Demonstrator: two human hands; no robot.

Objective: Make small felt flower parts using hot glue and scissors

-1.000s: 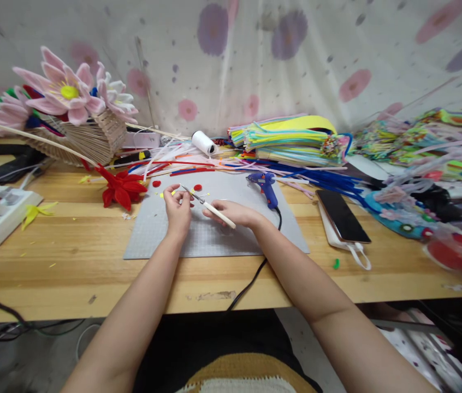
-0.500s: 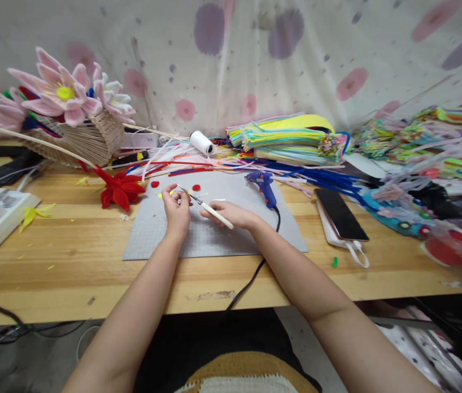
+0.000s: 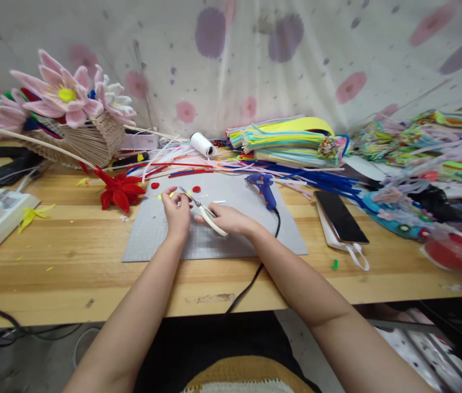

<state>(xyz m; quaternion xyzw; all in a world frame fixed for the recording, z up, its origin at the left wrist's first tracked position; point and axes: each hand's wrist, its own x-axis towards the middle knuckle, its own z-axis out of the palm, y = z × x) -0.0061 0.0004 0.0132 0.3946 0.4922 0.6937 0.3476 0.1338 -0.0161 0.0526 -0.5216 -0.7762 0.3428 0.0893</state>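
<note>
Over the grey cutting mat [image 3: 153, 240], my right hand [image 3: 229, 218] is closed round the pale handles of a pair of scissors [image 3: 212, 219]. The metal blades point up and left, close to my left hand's fingertips. My left hand [image 3: 177, 212] is closed in a pinch; a speck of dark red shows at its fingers, too small to name. Small red discs [image 3: 196, 189] and yellow scraps lie on the mat just beyond the hands. A red fuzzy flower [image 3: 120, 190] rests on the table left of the mat.
A blue glue gun [image 3: 264, 188] lies at the mat's right, its black cord running to the front edge. Behind are a white thread spool [image 3: 202, 144] and pipe cleaner bundles [image 3: 288, 139]. A phone [image 3: 341, 216] is at right, a basket of pink flowers [image 3: 102, 139] at left.
The scissors' handles have spread apart and swung slightly, with the blades staying beside my left hand. My left hand stays almost in place.
</note>
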